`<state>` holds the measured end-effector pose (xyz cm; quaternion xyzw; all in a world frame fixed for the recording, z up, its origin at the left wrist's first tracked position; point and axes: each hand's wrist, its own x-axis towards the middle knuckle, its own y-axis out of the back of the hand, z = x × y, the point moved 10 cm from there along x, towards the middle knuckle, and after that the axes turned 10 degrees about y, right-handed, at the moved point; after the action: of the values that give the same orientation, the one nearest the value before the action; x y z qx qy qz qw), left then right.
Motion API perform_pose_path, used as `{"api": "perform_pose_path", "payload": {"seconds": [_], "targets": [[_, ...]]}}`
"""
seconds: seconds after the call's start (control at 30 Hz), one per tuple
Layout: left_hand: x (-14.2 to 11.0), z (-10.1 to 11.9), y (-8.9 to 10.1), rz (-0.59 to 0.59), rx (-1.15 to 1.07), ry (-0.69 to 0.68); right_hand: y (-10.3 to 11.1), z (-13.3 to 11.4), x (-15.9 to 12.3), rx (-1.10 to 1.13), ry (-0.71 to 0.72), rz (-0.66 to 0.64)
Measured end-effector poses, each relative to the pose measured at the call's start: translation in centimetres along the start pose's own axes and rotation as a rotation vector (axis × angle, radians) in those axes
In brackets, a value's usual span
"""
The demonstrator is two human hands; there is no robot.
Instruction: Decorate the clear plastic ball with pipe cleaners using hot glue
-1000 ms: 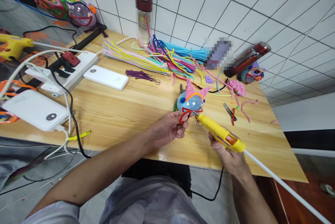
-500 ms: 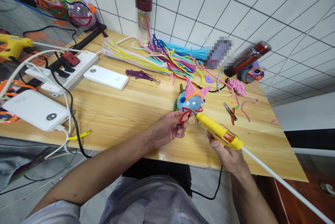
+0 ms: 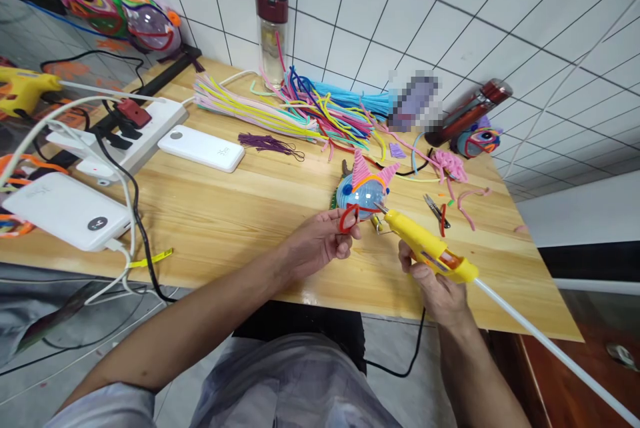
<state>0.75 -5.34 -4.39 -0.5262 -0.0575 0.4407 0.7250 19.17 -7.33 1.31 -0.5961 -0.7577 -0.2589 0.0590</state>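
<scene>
The left hand (image 3: 317,245), near the centre of the frame, pinches a red fuzzy strip (image 3: 342,220). Apart from it, the right hand (image 3: 443,295) is closed around a yellow glue gun (image 3: 425,245). The blue craft ball (image 3: 356,195) is right of centre, at the gun's tip; whether these touch, I cannot tell.
</scene>
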Motion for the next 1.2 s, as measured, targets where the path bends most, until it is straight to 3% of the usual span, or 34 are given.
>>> {"api": "perform_pose_path", "payload": {"seconds": [0.2, 0.4, 0.63, 0.93, 1.2], "targets": [[-1.4, 3.2, 1.4, 0.172, 0.033, -0.267, -0.6, -1.2, 1.1, 0.122, 0.024, 0.055], [-3.0, 6.1, 1.6, 0.298, 0.234, -0.479, -1.0, -0.8, 1.1, 0.171, -0.008, 0.019], [-4.2, 7.2, 1.6, 0.355, 0.378, -0.549, -1.5, -0.3, 1.2, 0.297, -0.056, -0.009], [-4.9, 8.0, 0.7, 0.276, 0.63, -0.654, -1.9, -0.7, 1.3, 0.328, -0.053, -0.054], [-5.0, 9.0, 1.7, 0.272, 0.597, -0.719, -2.3, -1.4, 2.4, 0.293, -0.021, -0.106]]}}
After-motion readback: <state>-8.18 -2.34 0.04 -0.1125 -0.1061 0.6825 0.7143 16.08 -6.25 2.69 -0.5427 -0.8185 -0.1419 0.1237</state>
